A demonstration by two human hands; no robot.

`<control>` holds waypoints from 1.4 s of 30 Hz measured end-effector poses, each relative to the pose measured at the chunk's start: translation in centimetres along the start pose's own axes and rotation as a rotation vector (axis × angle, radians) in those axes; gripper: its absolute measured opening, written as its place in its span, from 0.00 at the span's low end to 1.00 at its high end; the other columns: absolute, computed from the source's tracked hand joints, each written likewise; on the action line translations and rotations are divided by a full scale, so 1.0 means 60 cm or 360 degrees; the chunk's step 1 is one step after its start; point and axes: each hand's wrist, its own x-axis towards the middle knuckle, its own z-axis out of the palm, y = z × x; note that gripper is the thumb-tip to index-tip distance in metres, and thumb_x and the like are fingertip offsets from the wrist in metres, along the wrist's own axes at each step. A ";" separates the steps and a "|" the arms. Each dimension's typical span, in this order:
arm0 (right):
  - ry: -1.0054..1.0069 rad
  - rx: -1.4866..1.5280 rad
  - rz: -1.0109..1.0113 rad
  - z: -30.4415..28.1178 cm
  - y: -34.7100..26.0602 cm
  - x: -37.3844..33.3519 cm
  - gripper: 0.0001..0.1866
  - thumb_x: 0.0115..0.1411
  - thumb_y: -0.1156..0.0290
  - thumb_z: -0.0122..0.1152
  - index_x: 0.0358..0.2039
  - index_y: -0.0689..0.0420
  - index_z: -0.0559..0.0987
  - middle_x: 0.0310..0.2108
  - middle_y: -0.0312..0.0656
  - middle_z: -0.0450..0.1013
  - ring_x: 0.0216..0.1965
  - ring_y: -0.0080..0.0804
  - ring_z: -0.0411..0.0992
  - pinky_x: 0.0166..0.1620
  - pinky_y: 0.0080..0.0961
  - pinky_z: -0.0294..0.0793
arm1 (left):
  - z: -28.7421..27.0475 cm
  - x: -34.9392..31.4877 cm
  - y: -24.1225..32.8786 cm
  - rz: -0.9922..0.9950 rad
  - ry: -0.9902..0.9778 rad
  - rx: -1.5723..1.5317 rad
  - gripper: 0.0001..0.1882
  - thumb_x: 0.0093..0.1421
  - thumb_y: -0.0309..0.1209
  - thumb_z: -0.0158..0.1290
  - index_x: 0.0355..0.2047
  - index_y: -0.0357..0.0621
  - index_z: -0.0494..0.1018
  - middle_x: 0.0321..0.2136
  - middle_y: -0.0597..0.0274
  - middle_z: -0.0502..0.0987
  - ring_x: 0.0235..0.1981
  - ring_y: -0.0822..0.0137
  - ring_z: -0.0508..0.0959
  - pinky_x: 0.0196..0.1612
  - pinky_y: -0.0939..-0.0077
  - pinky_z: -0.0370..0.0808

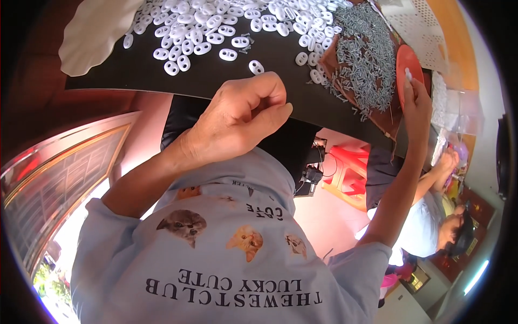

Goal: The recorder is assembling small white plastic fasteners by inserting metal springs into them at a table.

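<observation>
My left hand (237, 116) hangs in front of the table's near edge, its fingers curled and the thumb pressed toward the index finger. Whatever lies inside that closed hand, if anything, is hidden. Out to the right, my right hand (416, 105) pinches a small white piece (408, 74) between thumb and fingers, over a red plate (402, 60). Many white oval two-hole plastic pieces (227, 54) are heaped and scattered on the dark tabletop (145, 73). One lone oval piece (256, 67) lies just beyond my left hand. Beside the plate spreads a pile of small grey screws (367, 59).
The screws lie on a brown sheet (345, 89). A cream wavy-edged tray (94, 38) stands at the far left, a white perforated basket (418, 35) at the far right. Below the table is a red stool (348, 175). Another person (426, 221) sits at the right.
</observation>
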 end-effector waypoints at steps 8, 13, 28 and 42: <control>-0.0237 0.0430 -0.0662 0.041 -0.160 -0.019 0.09 0.64 0.73 0.55 0.42 0.64 0.76 0.35 0.45 0.74 0.37 0.34 0.73 0.42 0.24 0.71 | 0.063 -0.034 0.112 0.0347 -0.0992 -0.1119 0.08 0.62 0.25 0.48 0.40 0.35 0.71 0.29 0.58 0.74 0.29 0.67 0.75 0.33 0.70 0.71; -0.0399 0.0412 -0.0917 0.084 -0.252 -0.019 0.07 0.61 0.78 0.55 0.39 0.62 0.76 0.32 0.44 0.68 0.30 0.39 0.70 0.35 0.27 0.69 | 0.075 -0.034 0.136 0.0239 -0.1073 -0.1318 0.07 0.62 0.27 0.48 0.37 0.35 0.72 0.26 0.58 0.74 0.27 0.68 0.73 0.31 0.72 0.70; -0.0265 -0.0093 -0.1015 0.137 -0.281 0.009 0.09 0.64 0.67 0.53 0.42 0.53 0.76 0.39 0.42 0.70 0.35 0.48 0.74 0.36 0.40 0.73 | 0.063 -0.001 0.128 0.0463 -0.1408 -0.1812 0.05 0.63 0.23 0.45 0.33 0.32 0.68 0.25 0.56 0.72 0.26 0.67 0.71 0.30 0.71 0.67; -0.0452 -0.0139 -0.0963 0.121 -0.300 0.046 0.07 0.60 0.70 0.56 0.38 0.54 0.76 0.36 0.41 0.69 0.34 0.47 0.73 0.34 0.41 0.72 | -0.001 0.025 0.001 0.0464 -0.0311 0.0113 0.08 0.52 0.22 0.54 0.20 0.39 0.65 0.15 0.59 0.67 0.16 0.58 0.70 0.19 0.68 0.65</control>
